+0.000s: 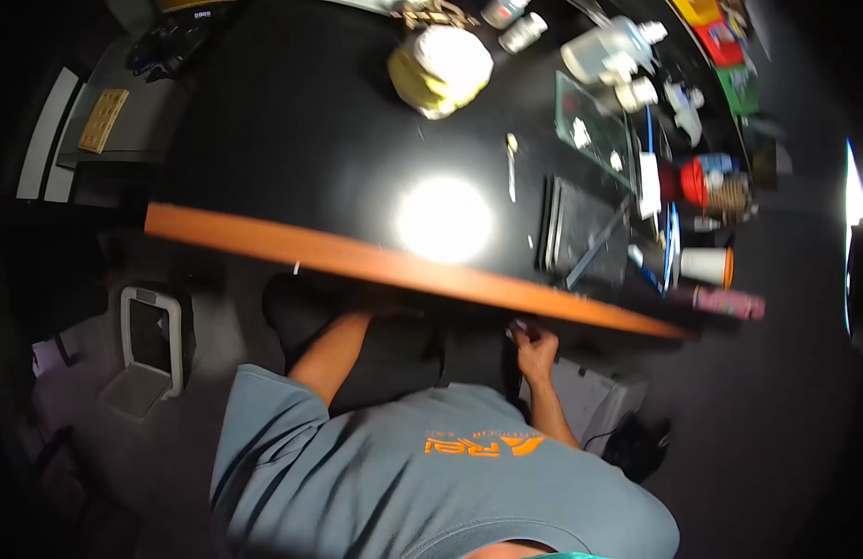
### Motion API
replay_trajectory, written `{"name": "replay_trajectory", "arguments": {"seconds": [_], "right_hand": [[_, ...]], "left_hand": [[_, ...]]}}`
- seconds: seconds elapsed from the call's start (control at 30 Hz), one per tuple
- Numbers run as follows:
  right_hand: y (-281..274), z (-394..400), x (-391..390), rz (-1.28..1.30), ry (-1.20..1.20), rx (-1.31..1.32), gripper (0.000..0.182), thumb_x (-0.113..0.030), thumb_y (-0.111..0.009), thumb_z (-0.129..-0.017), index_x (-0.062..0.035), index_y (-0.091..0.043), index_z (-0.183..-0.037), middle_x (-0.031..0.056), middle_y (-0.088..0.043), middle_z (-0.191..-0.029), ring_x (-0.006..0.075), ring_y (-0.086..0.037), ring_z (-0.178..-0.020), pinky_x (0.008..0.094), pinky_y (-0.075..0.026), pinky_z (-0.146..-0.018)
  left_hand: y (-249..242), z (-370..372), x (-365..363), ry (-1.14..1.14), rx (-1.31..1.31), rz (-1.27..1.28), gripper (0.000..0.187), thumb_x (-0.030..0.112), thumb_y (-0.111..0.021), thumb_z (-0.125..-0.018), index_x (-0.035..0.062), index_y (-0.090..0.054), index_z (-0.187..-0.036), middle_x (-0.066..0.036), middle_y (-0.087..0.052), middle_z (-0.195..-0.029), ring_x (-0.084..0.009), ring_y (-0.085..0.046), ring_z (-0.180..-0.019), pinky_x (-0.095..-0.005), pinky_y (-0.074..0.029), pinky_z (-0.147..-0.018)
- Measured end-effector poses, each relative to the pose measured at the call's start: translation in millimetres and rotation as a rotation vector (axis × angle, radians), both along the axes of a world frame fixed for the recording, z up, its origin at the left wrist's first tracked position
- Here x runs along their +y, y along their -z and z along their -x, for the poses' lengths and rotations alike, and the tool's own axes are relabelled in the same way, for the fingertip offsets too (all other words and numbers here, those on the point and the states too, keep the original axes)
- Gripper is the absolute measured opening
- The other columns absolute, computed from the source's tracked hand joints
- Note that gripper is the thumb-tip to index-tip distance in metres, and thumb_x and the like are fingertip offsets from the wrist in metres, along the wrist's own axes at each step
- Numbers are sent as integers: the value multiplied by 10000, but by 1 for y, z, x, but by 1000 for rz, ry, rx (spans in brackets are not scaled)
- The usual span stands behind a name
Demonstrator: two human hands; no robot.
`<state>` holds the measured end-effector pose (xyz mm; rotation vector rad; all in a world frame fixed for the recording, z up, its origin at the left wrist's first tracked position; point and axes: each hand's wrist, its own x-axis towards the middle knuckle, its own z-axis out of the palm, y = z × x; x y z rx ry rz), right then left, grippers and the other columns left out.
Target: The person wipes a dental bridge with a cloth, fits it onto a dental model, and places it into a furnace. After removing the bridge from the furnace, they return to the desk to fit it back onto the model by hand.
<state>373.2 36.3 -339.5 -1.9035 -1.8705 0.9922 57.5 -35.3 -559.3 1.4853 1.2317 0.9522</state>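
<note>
My right hand point(536, 349) is just below the orange wooden front edge point(292, 244) of the black table point(292, 130). Its fingers are curled round a small pale object point(518, 327) that is too small to identify. My left forearm point(329, 354) reaches up under the same edge, and the left hand is hidden beneath the tabletop. My grey-blue T-shirt point(404, 475) with an orange logo fills the lower part of the view.
The table holds a yellow-white bundle point(441, 67), a thin tool point(512, 168), a glass pane point(590, 126), black trays point(585, 233), plastic bottles point(609, 51), a red container point(694, 182) and a white cup point(706, 265). A white-framed device point(152, 340) and a white box point(590, 396) stand on the floor.
</note>
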Motion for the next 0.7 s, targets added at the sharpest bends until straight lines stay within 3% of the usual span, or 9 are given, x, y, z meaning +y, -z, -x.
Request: {"name": "replay_trajectory", "arguments": {"seconds": [0.1, 0.13, 0.2, 0.3, 0.33, 0.43, 0.57, 0.63, 0.7], "right_hand": [[-2, 8, -27, 102, 29, 244, 231, -86, -738, -910, 57, -740, -1091, 104, -758, -932, 130, -700, -837, 270, -556, -785], [-10, 12, -33, 113, -5, 307, 208, -50, -719, -913, 52, -742, -1093, 99, -754, -951, 129, -700, -847, 262, -554, -788], [-15, 11, -40, 104, -68, 443, 187, -13, -681, -933, 50, -743, -1097, 86, -745, -991, 129, -697, -858, 260, -550, -781], [-27, 17, -40, 94, -152, 476, 193, -27, -690, -933, 44, -745, -1103, 81, -743, -981, 130, -695, -841, 261, -547, -764], [-31, 22, -41, 32, -188, 505, 192, -46, -713, -924, 33, -751, -1095, 84, -737, -947, 121, -690, -827, 253, -539, -751], [-54, 40, -45, -93, -231, 494, 152, -86, -777, -876, -13, -780, -1008, 66, -732, -885, 148, -685, -799, 286, -553, -735], [-56, 35, -37, -350, -413, 370, 173, -115, -822, -785, -58, -800, -947, 69, -717, -906, 194, -642, -813, 294, -516, -664], [-73, 29, -36, -156, -463, 500, 145, -74, -809, -831, -40, -793, -971, 40, -680, -930, 91, -572, -758, 241, -460, -649], [-87, 20, -29, -7, -490, 656, 121, -54, -794, -853, -22, -786, -969, 28, -667, -941, 64, -552, -753, 216, -431, -617]], "left_hand": [[-54, 9, 14, 235, 463, 290, 863, 727, -709, -788, 212, -560, -1464, -134, -543, -1495, -391, -477, -1389, -525, -381, -1155], [-45, 2, 13, 95, 519, 73, 778, 723, -668, -824, 233, -604, -1425, -112, -601, -1440, -387, -560, -1315, -495, -433, -1117], [-53, -23, 13, 5, 404, 96, 724, 670, -672, -856, 169, -641, -1377, -147, -657, -1346, -384, -611, -1249, -463, -477, -1064], [-153, -55, 6, -113, 0, 146, 616, 554, -653, -937, 32, -695, -1262, -212, -725, -1177, -352, -691, -1119, -408, -538, -958], [-196, -64, -1, -89, -122, 206, 560, 461, -639, -993, -24, -679, -1271, -190, -726, -1189, -280, -696, -1092, -364, -527, -979], [-224, -104, -23, -15, -485, 274, 444, 330, -539, -1079, -69, -669, -1226, -110, -727, -1021, -155, -691, -959, -302, -565, -843], [-248, -121, -44, -255, -617, 348, 313, 190, -486, -1099, -56, -661, -1180, -78, -712, -958, -122, -709, -833, -244, -591, -731], [-247, -113, -53, -258, -620, 225, 315, 195, -495, -1096, -60, -660, -1177, -87, -714, -960, -138, -715, -850, -252, -596, -734], [-251, -108, -58, -418, -500, 161, 312, 197, -506, -1091, -61, -662, -1172, -96, -715, -983, -147, -714, -858, -261, -600, -733]]}}
